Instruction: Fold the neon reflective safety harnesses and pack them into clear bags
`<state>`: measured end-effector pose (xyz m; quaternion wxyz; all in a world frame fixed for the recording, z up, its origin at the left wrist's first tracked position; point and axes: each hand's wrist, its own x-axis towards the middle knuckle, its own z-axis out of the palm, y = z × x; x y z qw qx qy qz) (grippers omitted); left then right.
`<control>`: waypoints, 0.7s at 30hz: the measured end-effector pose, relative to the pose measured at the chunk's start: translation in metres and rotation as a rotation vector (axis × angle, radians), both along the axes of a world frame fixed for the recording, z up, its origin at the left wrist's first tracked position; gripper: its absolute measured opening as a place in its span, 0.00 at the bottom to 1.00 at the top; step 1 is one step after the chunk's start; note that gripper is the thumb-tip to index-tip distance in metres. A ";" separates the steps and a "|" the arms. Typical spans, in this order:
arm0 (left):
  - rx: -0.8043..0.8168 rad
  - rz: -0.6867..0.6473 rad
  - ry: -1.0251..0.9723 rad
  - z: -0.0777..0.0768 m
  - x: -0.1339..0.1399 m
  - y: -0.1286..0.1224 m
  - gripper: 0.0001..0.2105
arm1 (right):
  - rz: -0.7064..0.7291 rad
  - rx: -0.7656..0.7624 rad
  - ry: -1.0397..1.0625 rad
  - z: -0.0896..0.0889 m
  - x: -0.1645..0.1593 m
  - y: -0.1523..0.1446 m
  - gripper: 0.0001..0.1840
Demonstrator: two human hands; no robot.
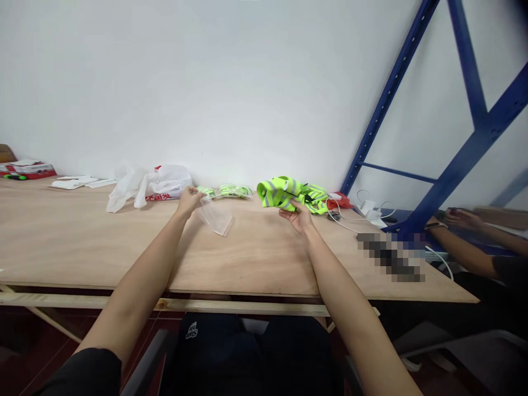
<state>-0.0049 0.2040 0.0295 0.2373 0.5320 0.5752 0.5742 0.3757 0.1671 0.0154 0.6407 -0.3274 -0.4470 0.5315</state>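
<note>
A clear plastic bag (219,218) hangs from the pinched fingers of my left hand (189,201), just above the wooden table. My right hand (298,215) grips a bundle of neon-yellow reflective straps (277,192) with grey stripes, raised off the tabletop. Behind it lies a looser heap of the same yellow straps (317,197), partly hidden by the bundle. Two bagged yellow strap packs, one of them this pack (235,191), rest near the wall between my hands.
A white shopping bag (169,180) with red print lies at back left, near white papers (76,182). Chargers and white cables (368,209) sit by a blue metal frame (443,184) at right. Another person's arm (466,253) is beyond it. The table's front edge (247,294) is close.
</note>
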 end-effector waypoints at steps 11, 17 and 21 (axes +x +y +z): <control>0.535 -0.638 0.793 0.020 0.117 -0.076 0.10 | 0.007 0.012 -0.260 -0.008 -0.042 -0.008 0.22; 0.503 -0.644 0.738 0.008 0.131 -0.065 0.15 | 0.061 0.046 -0.232 0.001 -0.042 -0.012 0.24; 0.405 -0.553 0.580 0.019 0.125 -0.068 0.15 | 0.119 0.088 -0.164 0.010 -0.043 -0.018 0.23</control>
